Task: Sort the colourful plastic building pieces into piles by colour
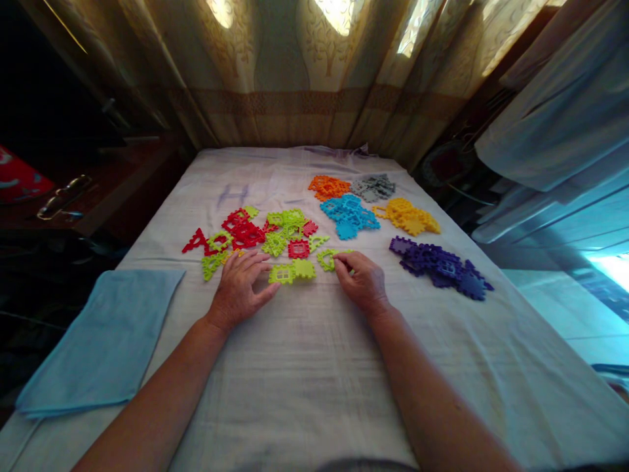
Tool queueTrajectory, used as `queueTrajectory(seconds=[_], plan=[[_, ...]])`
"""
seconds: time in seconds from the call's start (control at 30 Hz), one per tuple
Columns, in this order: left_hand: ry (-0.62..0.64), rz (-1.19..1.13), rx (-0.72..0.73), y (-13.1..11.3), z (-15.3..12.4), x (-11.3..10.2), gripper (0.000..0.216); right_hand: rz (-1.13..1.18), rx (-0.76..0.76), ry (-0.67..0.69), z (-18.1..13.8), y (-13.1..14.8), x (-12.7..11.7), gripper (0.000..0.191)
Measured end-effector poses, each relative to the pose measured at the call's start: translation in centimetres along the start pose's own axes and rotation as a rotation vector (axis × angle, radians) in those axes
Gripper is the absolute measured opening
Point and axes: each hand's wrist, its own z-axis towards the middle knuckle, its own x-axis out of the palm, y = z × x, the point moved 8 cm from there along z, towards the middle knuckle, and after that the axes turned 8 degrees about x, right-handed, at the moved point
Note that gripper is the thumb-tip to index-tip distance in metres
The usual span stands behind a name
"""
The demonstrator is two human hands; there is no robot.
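Two lime-green, square plastic pieces with toothed edges, one a window piece (282, 274), the other a solid piece (304, 269), lie edge to edge on the white cloth (295, 373) between the hands; we cannot tell whether their teeth interlock. We find the right hand (362, 278) curled, apparently pinching the rim of a lime-green, open-centred plastic piece (325, 260). The left hand (237, 285) is spread, its thumb beside the window piece. In our judgement, that thumb best steadies the pair, while the right grip should stay on the rim, clear of the teeth. Beyond, we note a red, toothed plastic frame (299, 249); to the right, a heap of purple plastic pieces (445, 269).
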Motion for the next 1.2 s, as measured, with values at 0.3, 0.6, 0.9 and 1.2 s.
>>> queueTrajectory(seconds=[0.3, 0.6, 0.9, 1.2], plan=[[-0.039, -0.084, 0.029, -0.1, 0.1, -0.5, 0.025, -0.054, -0.286, 0.259, -2.6, 5.5, 2.8, 0.042], [-0.052, -0.077, 0.021, 0.1, 0.1, -0.5, 0.026, -0.104, -0.259, 0.217, -2.8, 6.0, 3.6, 0.025], [-0.107, -0.009, -0.054, 0.8, -0.1, -0.4, 0.032, -0.164, -0.273, 0.332, -3.3, 6.7, 4.8, 0.027], [-0.106, -0.01, -0.057, 0.8, 0.0, -0.6, 0.031, -0.114, -0.227, 0.127, -1.3, 4.1, 1.3, 0.036]])
